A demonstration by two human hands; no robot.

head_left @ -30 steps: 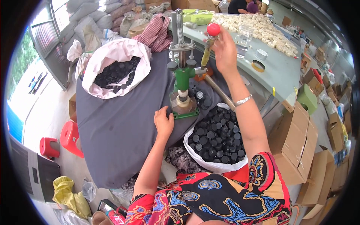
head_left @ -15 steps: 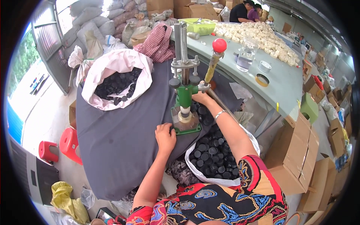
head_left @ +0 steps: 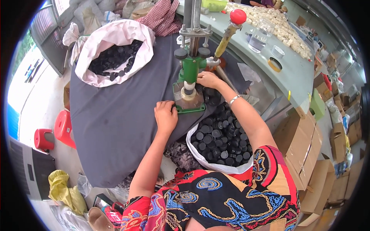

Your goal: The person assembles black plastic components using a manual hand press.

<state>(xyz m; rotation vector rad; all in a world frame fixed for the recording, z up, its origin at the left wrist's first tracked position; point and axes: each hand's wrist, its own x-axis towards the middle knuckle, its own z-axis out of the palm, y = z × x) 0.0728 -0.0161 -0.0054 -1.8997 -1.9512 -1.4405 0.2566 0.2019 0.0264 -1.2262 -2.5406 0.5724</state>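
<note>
A green hand press [head_left: 189,71] with a clear base plate stands on the dark cloth in front of me. Its lever rises to a red ball knob [head_left: 237,16]. Beside the base's left edge, my left hand [head_left: 165,117] rests palm down on the cloth, fingers bent, thumb apart. My right hand [head_left: 208,79] is at the press's right side, next to the white die [head_left: 189,87]. Its fingers are drawn together, and what they hold, if anything, is hidden. Black round caps [head_left: 212,96] lie beneath that hand, and more fill a white sack [head_left: 241,168] below.
At the far left, a pink-white sack [head_left: 83,71] holds more black caps. A grey-green table [head_left: 246,50] on the right carries a pale heap, a jar of clear liquid [head_left: 259,40] and tape rolls. Red stools [head_left: 63,129] and cardboard boxes [head_left: 298,148] flank the work area.
The view has tilted downward, so everything sits higher in the picture. My right hand has come slightly away from the lever's hub, toward the die. My left hand stays beside the base.
</note>
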